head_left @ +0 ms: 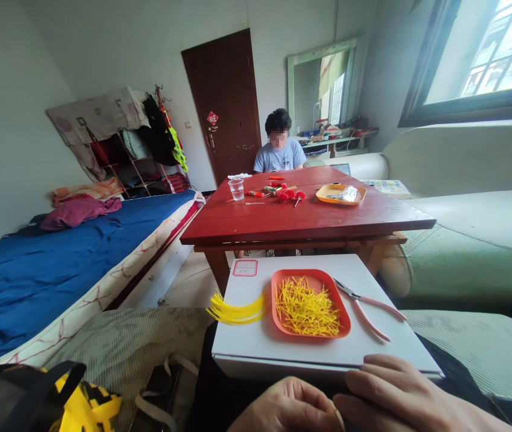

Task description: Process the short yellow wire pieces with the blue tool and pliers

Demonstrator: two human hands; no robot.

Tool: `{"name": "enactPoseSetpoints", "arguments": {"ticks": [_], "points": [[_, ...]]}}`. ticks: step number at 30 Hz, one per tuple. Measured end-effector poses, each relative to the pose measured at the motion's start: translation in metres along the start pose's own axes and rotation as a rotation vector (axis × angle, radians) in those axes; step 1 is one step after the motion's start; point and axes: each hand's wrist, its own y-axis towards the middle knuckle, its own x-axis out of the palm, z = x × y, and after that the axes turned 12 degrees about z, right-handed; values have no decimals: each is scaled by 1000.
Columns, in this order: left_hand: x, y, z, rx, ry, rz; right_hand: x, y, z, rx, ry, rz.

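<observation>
1. The orange tray (275, 312) sits on the white box (242, 348) just below the middle of the frame, filled with a loose tangle of short yellow strands (307, 306).
2. Just left of it, a curved bundle of longer yellow strands (236, 310) lies with one end past the box's left edge; on the other side, pink-handled pliers (355, 296) rest with handles spread, tips near the tray's upper right corner.
3. The left hand (292, 408) is at bottom centre, in front of the box — fingers curled, the thumb and index finger brought narrowly together, pointing right. I cannot tell whether anything thin is pinched there.
4. The right hand (400, 390) reaches in from the lower right corner, back upward, fingers bent and pointing left, close to the left hand's fingertips. Its grip is hidden underneath, so I cannot tell what it holds, if anything.
5. Beyond the box, at the centre of the frame, a red table (246, 227) carries a clear cup (236, 189), several red pieces (286, 195) and a yellow-orange dish (323, 192) with a shiny packet (349, 194).
6. Behind that table sits a person in a light-blue shirt (280, 157), head bowed — a dark door (222, 102) stands in the background at upper centre.
</observation>
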Motion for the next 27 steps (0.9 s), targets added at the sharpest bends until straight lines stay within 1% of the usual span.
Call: {"name": "enactPoseSetpoints", "arguments": {"ticks": [3,5,8,10,12,14,16,19,22,24,27], "points": [[0,-1,-1,-9,8,32,7,0,-1,-37,-18,91],[0,-2,0,4,20,22,11,0,0,-46,-12,120],[0,-2,1,34,65,11,10,1,1,-35,26,73],[0,-1,0,54,97,49,8,2,2,-17,42,35],[-2,0,-2,63,111,100,6,1,2,-2,49,30],[-4,2,-5,71,120,124,5,-1,1,17,39,43],[-6,5,-6,78,120,119,7,-7,1,40,17,64],[-7,7,-6,74,98,93,15,-20,0,71,1,80],[-6,7,-5,54,66,83,24,-28,0,59,-9,89],[-5,5,-4,24,46,106,28,-27,-1,36,-33,128],[-5,3,-4,5,36,121,28,-18,-3,6,-50,167]]}}
